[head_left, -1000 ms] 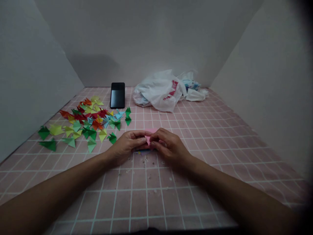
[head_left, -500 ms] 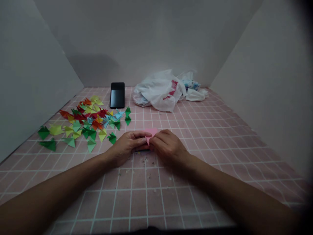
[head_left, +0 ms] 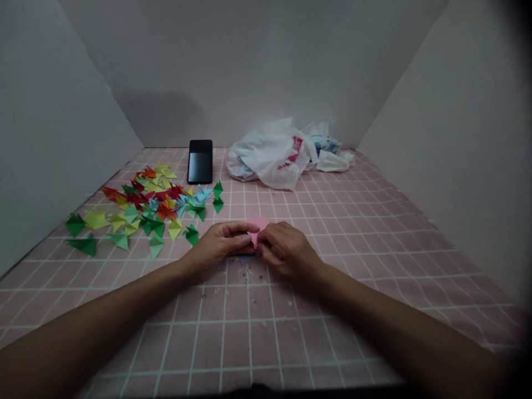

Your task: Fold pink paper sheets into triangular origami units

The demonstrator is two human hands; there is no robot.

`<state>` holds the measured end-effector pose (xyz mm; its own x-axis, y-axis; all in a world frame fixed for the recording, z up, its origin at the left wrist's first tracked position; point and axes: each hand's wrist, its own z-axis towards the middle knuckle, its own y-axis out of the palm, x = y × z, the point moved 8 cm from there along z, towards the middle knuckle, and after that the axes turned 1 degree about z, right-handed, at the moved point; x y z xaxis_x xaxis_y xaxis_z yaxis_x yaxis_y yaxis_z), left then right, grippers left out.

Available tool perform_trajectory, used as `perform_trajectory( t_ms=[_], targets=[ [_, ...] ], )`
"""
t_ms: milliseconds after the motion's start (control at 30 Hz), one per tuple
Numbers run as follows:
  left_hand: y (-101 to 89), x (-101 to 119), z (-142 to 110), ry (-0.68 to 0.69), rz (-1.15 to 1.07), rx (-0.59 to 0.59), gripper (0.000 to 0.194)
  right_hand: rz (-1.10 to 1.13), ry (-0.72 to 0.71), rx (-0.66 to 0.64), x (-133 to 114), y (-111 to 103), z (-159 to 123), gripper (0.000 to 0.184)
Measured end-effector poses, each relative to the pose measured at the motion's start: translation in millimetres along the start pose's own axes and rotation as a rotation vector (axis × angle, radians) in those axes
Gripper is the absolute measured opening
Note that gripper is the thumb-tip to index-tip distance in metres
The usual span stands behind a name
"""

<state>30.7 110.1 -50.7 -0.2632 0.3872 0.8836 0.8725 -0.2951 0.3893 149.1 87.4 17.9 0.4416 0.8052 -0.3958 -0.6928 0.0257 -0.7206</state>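
Note:
A small pink piece of folded paper (head_left: 258, 223) is between my two hands at the middle of the table. My left hand (head_left: 220, 246) pinches its left side between thumb and fingers. From the other side, my right hand (head_left: 286, 249) has its fingertips closed on the paper's right edge. Much of the paper is hidden behind the fingers, so its exact fold cannot be made out. Beneath the hands a thin dark edge of something flat shows, with a tiny yellow bit beside it.
Several folded paper birds (head_left: 155, 224) in green, yellow, red, orange and blue lie at the left. Behind them is a black phone (head_left: 200, 162). A white plastic bag (head_left: 274, 152) and crumpled wrappings (head_left: 332, 159) sit by the back wall. Small scraps dot the pink gridded cloth (head_left: 266, 343).
My right hand's fingers have shifted slightly to the right, and a little more of the pink paper shows between the hands. The left hand stays nearly still.

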Motion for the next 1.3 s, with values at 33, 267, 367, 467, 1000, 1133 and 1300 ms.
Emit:
perform_trajectory(
  t_ms=[33,267,367,467,1000,1133,1300],
  targets=[
    [-0.3,0,0,0.003,0.0,0.001,0.028,0.025,0.016,0.004,1,0,0,0.016],
    [-0.2,6,-3,0.057,0.07,-0.014,0.026,0.267,0.255,0.078,17,-7,-3,0.013],
    [3.8,12,-6,0.101,0.199,-0.044,0.017,0.425,0.444,0.104,34,-3,-6,0.018],
    [7.5,15,-7,0.126,0.27,-0.073,0.013,0.805,0.626,0.044,43,16,-11,0.022],
    [10.0,24,-10,0.377,0.405,0.025,0.03,1.632,1.034,0.219,34,48,-28,0.029],
    [8.0,29,-12,0.418,0.458,0.076,0.019,1.612,1.014,0.167,29,51,-28,0.024],
    [8.6,30,-15,0.473,0.361,0.086,0.015,1.601,1.061,0.241,35,52,-32,0.028]
  ],
)
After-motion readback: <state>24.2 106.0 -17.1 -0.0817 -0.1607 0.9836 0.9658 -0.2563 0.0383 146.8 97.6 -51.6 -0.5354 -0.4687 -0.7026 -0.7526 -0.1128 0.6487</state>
